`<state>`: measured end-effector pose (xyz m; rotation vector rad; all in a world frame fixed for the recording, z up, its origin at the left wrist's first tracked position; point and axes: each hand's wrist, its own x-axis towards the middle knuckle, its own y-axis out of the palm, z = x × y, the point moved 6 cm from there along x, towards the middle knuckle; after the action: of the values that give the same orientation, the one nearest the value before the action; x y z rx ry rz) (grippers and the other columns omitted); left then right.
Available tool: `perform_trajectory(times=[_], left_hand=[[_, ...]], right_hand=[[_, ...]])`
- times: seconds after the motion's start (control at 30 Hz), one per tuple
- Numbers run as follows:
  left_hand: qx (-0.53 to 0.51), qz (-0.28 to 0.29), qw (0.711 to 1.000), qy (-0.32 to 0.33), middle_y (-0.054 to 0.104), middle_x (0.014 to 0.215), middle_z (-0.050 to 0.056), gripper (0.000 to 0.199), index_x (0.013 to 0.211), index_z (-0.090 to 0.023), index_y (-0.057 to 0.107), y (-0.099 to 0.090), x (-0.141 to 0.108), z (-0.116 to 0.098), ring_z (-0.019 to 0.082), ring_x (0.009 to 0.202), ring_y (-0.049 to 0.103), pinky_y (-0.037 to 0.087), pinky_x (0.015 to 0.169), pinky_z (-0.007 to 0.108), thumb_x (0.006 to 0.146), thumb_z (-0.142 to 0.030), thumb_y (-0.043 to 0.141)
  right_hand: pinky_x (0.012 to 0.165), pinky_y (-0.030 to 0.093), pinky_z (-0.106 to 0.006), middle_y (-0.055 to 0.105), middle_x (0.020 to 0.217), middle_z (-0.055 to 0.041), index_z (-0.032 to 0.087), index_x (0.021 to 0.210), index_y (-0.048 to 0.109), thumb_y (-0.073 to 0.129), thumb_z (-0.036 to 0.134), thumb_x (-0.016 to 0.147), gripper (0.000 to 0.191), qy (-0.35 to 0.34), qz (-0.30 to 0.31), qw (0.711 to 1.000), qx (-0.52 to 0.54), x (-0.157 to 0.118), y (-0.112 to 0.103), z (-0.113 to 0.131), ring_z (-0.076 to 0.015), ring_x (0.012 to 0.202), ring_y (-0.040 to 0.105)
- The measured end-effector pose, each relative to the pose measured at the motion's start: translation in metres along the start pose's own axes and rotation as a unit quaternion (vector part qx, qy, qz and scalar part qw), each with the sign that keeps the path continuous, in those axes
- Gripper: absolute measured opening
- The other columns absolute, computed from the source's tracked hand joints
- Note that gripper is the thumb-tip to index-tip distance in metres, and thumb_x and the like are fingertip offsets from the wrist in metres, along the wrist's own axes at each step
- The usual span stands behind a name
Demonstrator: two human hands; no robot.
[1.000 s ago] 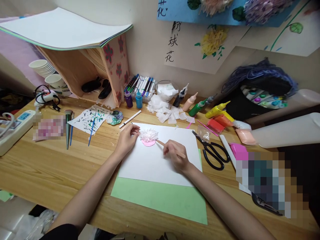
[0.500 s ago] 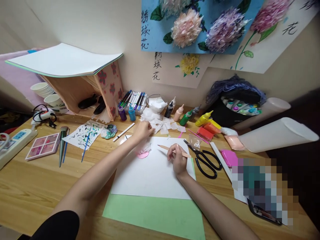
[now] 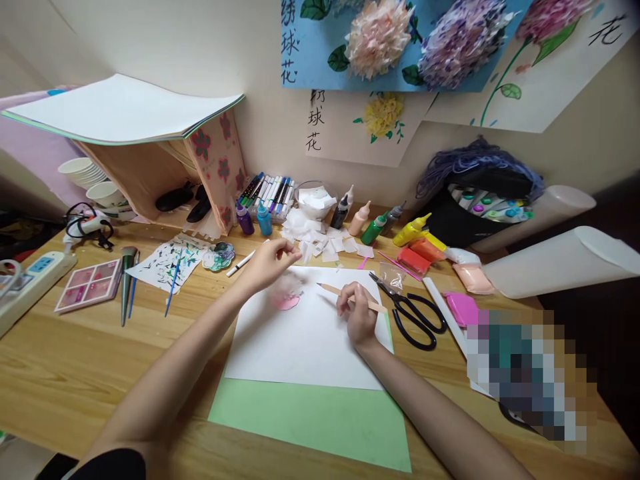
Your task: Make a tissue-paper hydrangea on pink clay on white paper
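Observation:
My right hand (image 3: 358, 312) is closed around a wooden pencil (image 3: 327, 289), over the right part of a white paper sheet (image 3: 300, 353). My left hand (image 3: 275, 262) hovers over the sheet's far left edge. Its fingertips are pinched together; anything between them is too small to make out. Just below this hand, a pink round patch (image 3: 285, 302) lies on the sheet, its upper side covered with whitish, tissue-like tufts. Beyond the left fingers are loose white tissue pieces (image 3: 313, 248). Under the white sheet is a green sheet (image 3: 310, 420).
Black-handled scissors (image 3: 415, 320) lie right of the sheet. Paint bottles (image 3: 373, 230) and a box of markers (image 3: 270, 193) line the back. Brushes (image 3: 125, 287) and a paint-smeared paper (image 3: 167, 267) lie at left. A pixelated patch hides the right front.
My left hand has drawn back a little to the left, away from the tissue pieces. My right hand keeps the pencil in nearly the same place. The view has shifted slightly.

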<state>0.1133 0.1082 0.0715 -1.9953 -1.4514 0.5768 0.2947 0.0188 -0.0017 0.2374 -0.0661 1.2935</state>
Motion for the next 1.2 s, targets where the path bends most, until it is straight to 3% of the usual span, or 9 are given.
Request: perform_trajectory(times=[0.07,0.13,0.2,0.33,0.43,0.63,0.93,1.1,1.2], left_hand=[[-0.067,0.037,0.997,-0.016,0.064,0.075,0.001,0.027,0.077,-0.016,0.064,-0.004,-0.027,-0.003,0.013,0.067,0.051,0.038,0.061,0.024,0.081,-0.042,0.057],[-0.115,0.119,0.986,-0.033,0.062,0.072,0.0,0.027,0.075,-0.016,0.064,0.006,-0.054,-0.002,0.013,0.066,0.051,0.038,0.06,0.024,0.08,-0.042,0.059],[-0.119,0.136,0.983,-0.037,0.062,0.075,0.001,0.022,0.073,-0.017,0.063,0.017,-0.073,0.003,0.014,0.071,0.054,0.04,0.066,0.025,0.079,-0.038,0.06],[0.02,0.061,0.998,-0.018,0.061,0.074,0.002,0.013,0.073,-0.02,0.062,0.036,-0.084,0.013,0.018,0.078,0.054,0.04,0.07,0.03,0.08,-0.03,0.059],[0.125,0.013,0.992,-0.006,0.061,0.076,0.004,0.011,0.072,-0.02,0.059,0.045,-0.081,0.01,0.021,0.082,0.053,0.04,0.069,0.031,0.081,-0.025,0.056],[0.2,-0.06,0.978,-0.006,0.06,0.076,0.003,0.012,0.07,-0.021,0.054,0.047,-0.075,0.003,0.02,0.078,0.052,0.039,0.066,0.032,0.082,-0.022,0.054],[0.173,-0.077,0.982,-0.002,0.061,0.08,0.003,0.008,0.081,-0.021,0.055,0.043,-0.075,0.006,0.02,0.081,0.053,0.04,0.068,0.032,0.086,-0.027,0.052],[0.119,-0.149,0.98,-0.061,0.057,0.097,0.009,0.011,0.095,-0.019,0.051,0.023,-0.079,0.045,0.024,0.094,0.054,0.044,0.082,0.038,0.09,-0.023,0.043],[0.086,-0.158,0.983,-0.031,0.053,0.11,0.011,0.018,0.103,-0.019,0.049,0.017,-0.078,0.064,0.024,0.107,0.05,0.043,0.092,0.04,0.086,-0.016,0.045]], right_hand=[[0.044,0.032,-0.025,0.047,0.047,0.0027,0.02,0.055,0.05,0.034,0.043,0.095,0.048,-0.015,-0.004,1.0,-0.007,-0.001,-0.001,0.0,-0.0099,0.041,0.042],[0.045,0.031,-0.027,0.047,0.047,0.0024,0.021,0.054,0.049,0.034,0.043,0.095,0.049,-0.031,-0.007,0.999,-0.015,-0.003,-0.002,0.0,-0.0108,0.043,0.041],[0.046,0.031,-0.028,0.045,0.045,0.002,0.021,0.053,0.048,0.033,0.043,0.094,0.049,-0.048,-0.004,0.999,-0.018,-0.005,-0.001,0.001,-0.0122,0.044,0.04],[0.047,0.029,-0.029,0.041,0.04,0.0016,0.023,0.049,0.046,0.034,0.043,0.093,0.05,-0.08,0.017,0.997,-0.013,-0.011,0.0,0.006,-0.0138,0.044,0.038],[0.046,0.028,-0.03,0.041,0.04,0.0006,0.023,0.046,0.044,0.03,0.044,0.094,0.054,-0.109,0.064,0.99,-0.056,-0.015,0.004,0.012,-0.0136,0.041,0.036],[0.052,0.035,-0.03,0.046,0.048,0.0011,0.022,0.055,0.048,0.028,0.034,0.097,0.047,-0.157,0.184,0.96,-0.143,-0.018,0.022,0.02,-0.0129,0.045,0.042],[0.061,0.04,-0.027,0.05,0.056,0.0015,0.021,0.066,0.052,0.029,0.035,0.098,0.042,-0.1,0.233,0.949,-0.185,-0.013,0.031,0.012,-0.0128,0.055,0.05],[0.062,0.041,-0.028,0.052,0.06,0.0,0.021,0.067,0.053,0.03,0.037,0.098,0.042,-0.072,0.237,0.953,-0.172,-0.012,0.032,0.009,-0.0134,0.058,0.051],[0.062,0.042,-0.028,0.053,0.061,-0.0001,0.021,0.067,0.054,0.031,0.037,0.098,0.042,-0.052,0.238,0.956,-0.163,-0.011,0.031,0.007,-0.0134,0.059,0.052]])
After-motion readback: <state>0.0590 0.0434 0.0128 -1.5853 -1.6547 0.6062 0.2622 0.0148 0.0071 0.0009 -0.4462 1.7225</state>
